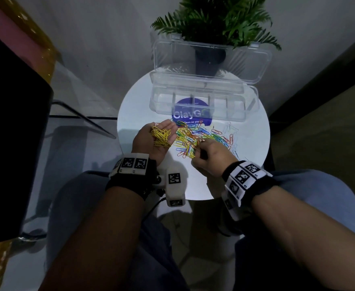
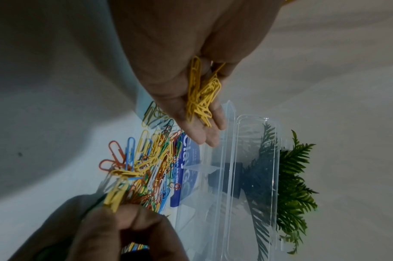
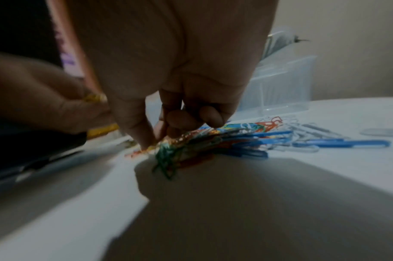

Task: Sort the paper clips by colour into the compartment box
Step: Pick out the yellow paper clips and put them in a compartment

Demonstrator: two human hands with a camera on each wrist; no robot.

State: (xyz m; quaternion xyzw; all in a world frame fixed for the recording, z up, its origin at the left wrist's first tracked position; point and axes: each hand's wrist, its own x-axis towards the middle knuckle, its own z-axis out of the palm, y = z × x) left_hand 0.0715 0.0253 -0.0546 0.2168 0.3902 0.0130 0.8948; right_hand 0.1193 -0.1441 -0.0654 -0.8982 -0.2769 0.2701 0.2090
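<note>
A heap of mixed-colour paper clips [image 1: 201,135] [image 2: 155,167] [image 3: 224,139] lies in the middle of the round white table [image 1: 254,156]. My left hand [image 1: 161,133] [image 2: 197,113] is palm up at the heap's left edge, fingers fairly straight, carrying a bunch of yellow clips [image 1: 159,136] [image 2: 202,98]. My right hand [image 1: 196,151] [image 2: 115,208] [image 3: 155,139] reaches into the heap's near side. Its thumb and fingers pinch a few yellow clips [image 2: 115,196]. The clear compartment box [image 1: 235,108] [image 2: 215,194] [image 3: 284,84] stands open behind the heap, and its compartments look bare.
The box lid [image 1: 256,59] stands upright against a potted fern [image 1: 218,15] at the table's back. A blue round sticker [image 1: 191,114] shows under the box. Some white clips [image 1: 231,131] lie apart at the right. A dark object [image 1: 10,143] stands off the table's left.
</note>
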